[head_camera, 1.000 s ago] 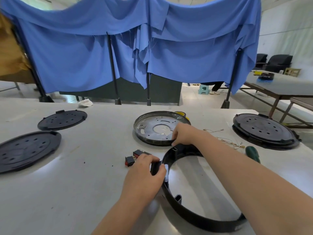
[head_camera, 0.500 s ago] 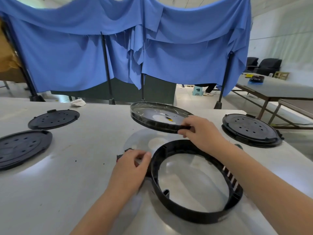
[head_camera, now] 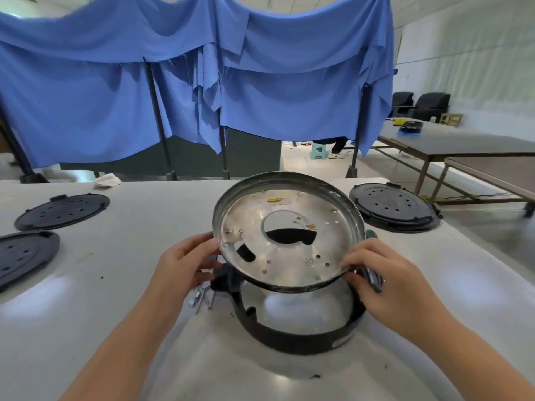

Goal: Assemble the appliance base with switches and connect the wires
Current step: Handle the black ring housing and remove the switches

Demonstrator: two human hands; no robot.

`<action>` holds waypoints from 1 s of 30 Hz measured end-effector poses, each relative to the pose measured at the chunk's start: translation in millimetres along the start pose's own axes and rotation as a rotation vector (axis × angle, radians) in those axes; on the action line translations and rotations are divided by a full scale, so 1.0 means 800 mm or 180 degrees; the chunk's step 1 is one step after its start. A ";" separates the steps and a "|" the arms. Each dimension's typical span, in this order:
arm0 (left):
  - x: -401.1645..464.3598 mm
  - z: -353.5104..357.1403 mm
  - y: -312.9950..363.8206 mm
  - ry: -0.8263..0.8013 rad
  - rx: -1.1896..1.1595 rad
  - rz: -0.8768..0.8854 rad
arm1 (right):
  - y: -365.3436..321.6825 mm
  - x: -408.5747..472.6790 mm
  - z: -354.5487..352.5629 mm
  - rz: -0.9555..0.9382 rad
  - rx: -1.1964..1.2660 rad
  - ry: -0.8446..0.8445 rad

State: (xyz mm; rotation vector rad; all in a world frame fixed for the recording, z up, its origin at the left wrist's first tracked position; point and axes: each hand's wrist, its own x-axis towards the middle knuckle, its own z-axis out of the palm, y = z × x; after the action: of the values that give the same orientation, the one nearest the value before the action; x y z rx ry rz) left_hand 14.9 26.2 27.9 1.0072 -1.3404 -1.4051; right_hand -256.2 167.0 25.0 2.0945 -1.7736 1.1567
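Head view: both hands hold round metal plate tilted, its near edge resting on black plastic ring near worktop's front edge. Left hand fingers curl on plate's left rim. Right hand fingers pinch right rim. Small screws lie just left of ring. Two black round covers by left edge, stack of black covers near right edge. Blue cloth hangs behind.
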 end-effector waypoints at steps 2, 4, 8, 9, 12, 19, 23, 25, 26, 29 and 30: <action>-0.001 0.001 -0.003 -0.0031 0.0013 0.0030 | 0.005 -0.002 -0.001 0.0040 0.0105 -0.0015; 0.000 0.001 -0.006 -0.0027 0.0036 0.0060 | 0.009 -0.001 -0.002 0.0109 0.0257 -0.0001; 0.005 0.002 -0.013 0.0029 0.0176 0.0056 | 0.014 -0.002 -0.004 0.0205 0.0495 -0.0041; 0.006 0.002 -0.013 0.0027 0.0206 0.0047 | 0.015 -0.002 -0.006 0.0236 0.0536 -0.0083; 0.006 0.004 -0.013 0.0021 0.0351 0.0072 | 0.019 -0.002 -0.014 0.0346 0.0656 -0.0185; 0.000 0.010 -0.011 -0.0080 0.0860 0.0202 | 0.024 -0.002 -0.021 0.0475 0.0696 -0.0334; 0.000 0.007 -0.014 -0.0087 0.1140 0.0150 | 0.026 -0.003 -0.020 0.0538 0.0802 -0.0408; 0.001 0.006 -0.018 -0.0139 0.1336 0.0156 | 0.029 -0.004 -0.019 0.0598 0.0846 -0.0419; 0.000 0.006 -0.019 -0.0154 0.1424 0.0172 | 0.031 -0.005 -0.018 0.0624 0.0853 -0.0423; 0.001 0.005 -0.021 -0.0190 0.1655 0.0211 | 0.033 -0.006 -0.014 0.0669 0.0848 -0.0433; 0.002 0.003 -0.021 -0.0194 0.1694 0.0209 | 0.034 -0.006 -0.013 0.0676 0.0851 -0.0430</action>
State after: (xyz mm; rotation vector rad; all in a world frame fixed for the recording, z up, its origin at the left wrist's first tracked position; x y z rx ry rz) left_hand 10.7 25.4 11.4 1.2514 -1.8288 -1.0537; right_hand -285.1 169.0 19.5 2.2179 -2.0452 1.4078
